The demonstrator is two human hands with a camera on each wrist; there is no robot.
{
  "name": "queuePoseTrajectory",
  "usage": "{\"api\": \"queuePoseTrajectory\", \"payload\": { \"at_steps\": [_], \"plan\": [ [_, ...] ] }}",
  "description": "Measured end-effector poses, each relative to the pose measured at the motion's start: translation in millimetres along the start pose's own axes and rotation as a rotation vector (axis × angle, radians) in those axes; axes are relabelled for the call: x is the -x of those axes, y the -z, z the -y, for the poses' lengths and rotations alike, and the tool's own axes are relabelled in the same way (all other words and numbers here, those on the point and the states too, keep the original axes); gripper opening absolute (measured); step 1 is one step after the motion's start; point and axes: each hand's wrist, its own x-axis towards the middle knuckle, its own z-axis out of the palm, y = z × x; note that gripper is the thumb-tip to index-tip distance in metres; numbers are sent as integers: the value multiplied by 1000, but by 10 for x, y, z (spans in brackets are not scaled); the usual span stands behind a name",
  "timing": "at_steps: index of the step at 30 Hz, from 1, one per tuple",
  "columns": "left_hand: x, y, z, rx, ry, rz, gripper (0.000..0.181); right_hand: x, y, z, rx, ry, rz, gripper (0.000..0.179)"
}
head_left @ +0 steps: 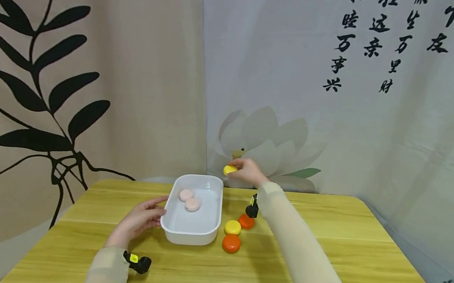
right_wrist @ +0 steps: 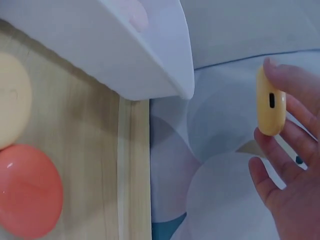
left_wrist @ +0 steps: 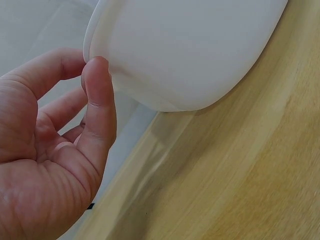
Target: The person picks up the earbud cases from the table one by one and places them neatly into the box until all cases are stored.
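Yellow disc (head_left: 229, 170), pinched by the right hand (head_left: 249, 172) near the surface (head_left: 191, 280)'s far edge, seems mid-carry; left hand (head_left: 140, 219) pinches white tub (head_left: 206, 222)'s rim; controlled lowering seems needed next.

Fingers (left_wrist: 100, 95) pinch a white container (left_wrist: 190, 50) on a wooden table (left_wrist: 240, 160).

Right hand (head_left: 248, 172): fingers cover part of the pinched yellow disc (head_left: 229, 170). Right wrist view: orange disc (right_wrist: 30, 192), well apart from hand, cut by left edge. Left wrist view: white tray (left_wrist: 190, 50), at fingertips of left hand (left_wrist: 50, 145), runs off top.
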Motion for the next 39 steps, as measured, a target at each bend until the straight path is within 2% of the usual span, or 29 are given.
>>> {"api": "queuePoseTrajectory", "payload": {
  "at_steps": [8, 15, 24, 29, 39],
  "plan": [
    [21, 9, 28, 7, 4, 13, 55, -93, -92, 37, -5, 12, 29, 41],
    [14, 12, 19, -2, 7, -1, 54, -162, -177, 86, -28, 13, 26, 41],
    [0, 6, 20, -10, 13, -20, 53, -159, -291, 239, -31, -1, 51, 43],
    [3, 3, 29, -6, 6, -21, 53, -189, -367, 243, -34, 8, 50, 45],
    [2, 5, 1, 14, 2, -14, 52, -330, -500, 209, -76, -51, 52, 46]
  ]
}}
